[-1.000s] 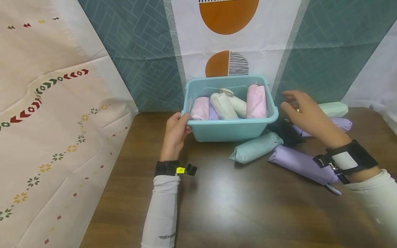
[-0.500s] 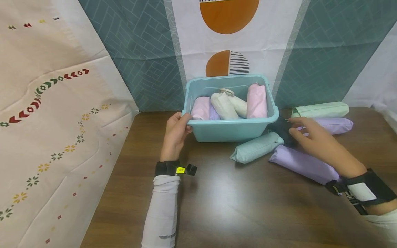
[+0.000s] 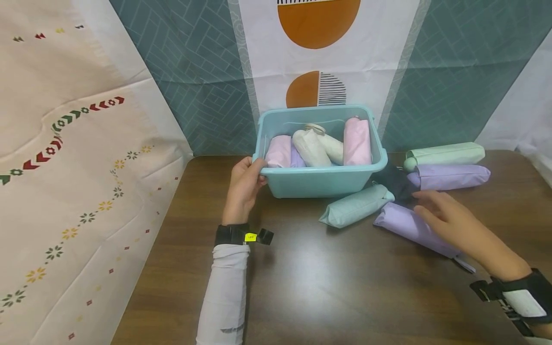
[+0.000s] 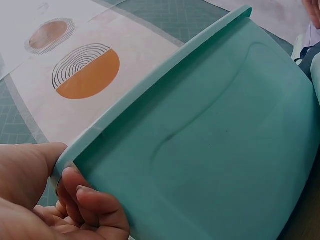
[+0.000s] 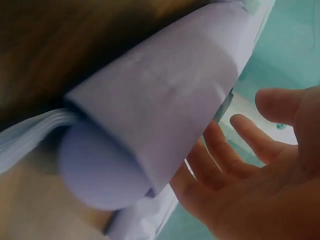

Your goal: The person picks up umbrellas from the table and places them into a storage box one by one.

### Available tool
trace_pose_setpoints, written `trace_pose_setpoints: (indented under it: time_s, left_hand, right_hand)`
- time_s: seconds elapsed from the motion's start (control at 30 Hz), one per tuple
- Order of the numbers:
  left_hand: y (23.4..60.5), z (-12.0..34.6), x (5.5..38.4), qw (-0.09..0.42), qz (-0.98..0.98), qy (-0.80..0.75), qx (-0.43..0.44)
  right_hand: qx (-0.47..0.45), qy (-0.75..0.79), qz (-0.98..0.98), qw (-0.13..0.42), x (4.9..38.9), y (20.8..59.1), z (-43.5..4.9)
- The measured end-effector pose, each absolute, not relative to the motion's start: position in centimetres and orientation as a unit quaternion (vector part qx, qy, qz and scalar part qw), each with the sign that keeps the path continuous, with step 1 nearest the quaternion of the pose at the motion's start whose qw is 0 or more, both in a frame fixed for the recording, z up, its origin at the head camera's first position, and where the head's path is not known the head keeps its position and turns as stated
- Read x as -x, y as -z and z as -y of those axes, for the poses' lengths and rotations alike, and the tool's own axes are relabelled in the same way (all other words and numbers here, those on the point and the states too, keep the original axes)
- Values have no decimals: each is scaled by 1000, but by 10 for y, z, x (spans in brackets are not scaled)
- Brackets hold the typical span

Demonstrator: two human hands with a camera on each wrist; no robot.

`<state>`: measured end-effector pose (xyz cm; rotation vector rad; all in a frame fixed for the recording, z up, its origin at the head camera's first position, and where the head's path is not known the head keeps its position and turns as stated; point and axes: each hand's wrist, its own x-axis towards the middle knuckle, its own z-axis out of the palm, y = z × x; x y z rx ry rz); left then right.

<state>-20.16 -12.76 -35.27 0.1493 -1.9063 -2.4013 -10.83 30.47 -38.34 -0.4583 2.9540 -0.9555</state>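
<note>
Left hand point(image 3: 243, 187), centre-left of head view: clamped on the front-left corner of the blue bin point(image 3: 319, 184); left wrist view has thumb and curled fingers on either side of the rim. Right hand point(image 3: 450, 220), right of head view: part-spread, thumb apart from fingers, holding nothing; sits right by the near purple bundle point(image 3: 409, 227); contact with it, can't tell.

Bin is upright on the tabletop point(image 3: 310, 297), centre of frame; inside, left to right: short pink bundle point(image 3: 279, 151), a purple bundle point(image 3: 296, 158) mostly hidden, front cream bundle point(image 3: 310, 148) slanted against rear cream bundle point(image 3: 333, 147), tall pink bundle point(image 3: 357, 143) at the right wall.

Outside, right half of frame: teal bundle point(image 3: 355, 206) at a slant just below the bin's front right; dark bundle point(image 3: 398, 184) between bin and right hand; near purple one angles down to the right, strap point(image 3: 465, 265) at its lower end; mint bundle point(image 3: 448, 154) and far purple bundle point(image 3: 454, 177) lie side by side, mint above.

Black wristbands on both wrists; patterned cloth point(image 3: 202, 86) behind, across the top.
</note>
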Motion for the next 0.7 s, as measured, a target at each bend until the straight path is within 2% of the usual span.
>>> trace_pose_setpoints:
  time_s: [0.13,0.33,0.53,0.7]
  left_hand:
    - [352,128,201,35,620,783,-48]
    - [353,128,201,38,626,778,-50]
    - [351,127,201,37,625,778,-48]
    - [351,127,202,37,626,777,-50]
  right_hand:
    - [139,299,-944,-2,99,386,-312]
    - [117,310,-943,29,89,392,-320]
    - [115,313,-943,11,87,400,-318]
    - [117,317,-941,25,90,398,-308]
